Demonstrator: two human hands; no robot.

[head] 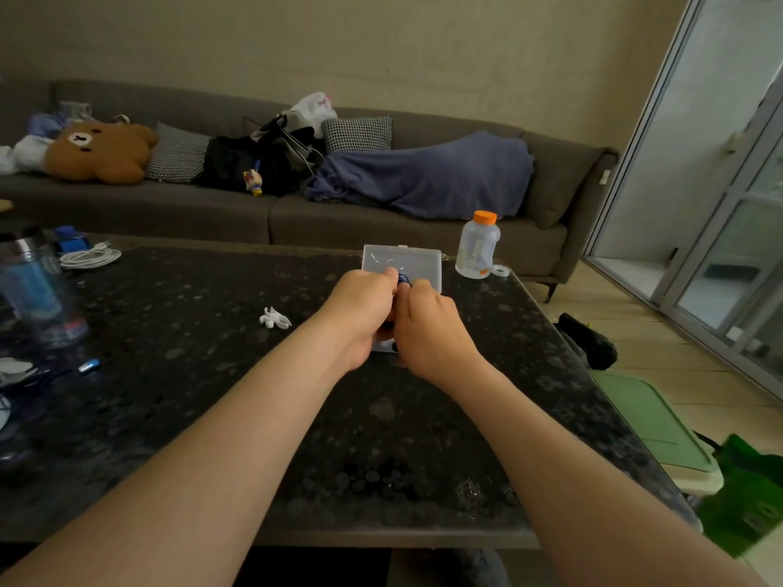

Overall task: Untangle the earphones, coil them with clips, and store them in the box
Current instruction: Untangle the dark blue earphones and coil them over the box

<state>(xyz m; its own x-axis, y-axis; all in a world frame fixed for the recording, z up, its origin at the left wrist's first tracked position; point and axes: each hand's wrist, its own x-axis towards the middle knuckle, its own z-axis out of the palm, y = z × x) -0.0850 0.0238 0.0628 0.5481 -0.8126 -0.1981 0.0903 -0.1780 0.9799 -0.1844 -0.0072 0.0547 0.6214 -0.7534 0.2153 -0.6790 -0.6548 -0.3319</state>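
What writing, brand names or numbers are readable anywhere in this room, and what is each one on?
No text can be read.
Orange-capped bottle: pale label print, too blurred.
White plastic bag at the back: red marks, too small.
Clear flask at the left: blue and red label, blurred.

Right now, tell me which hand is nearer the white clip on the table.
Left. The left hand is right of the white clip; the right hand is beyond it, farther right.
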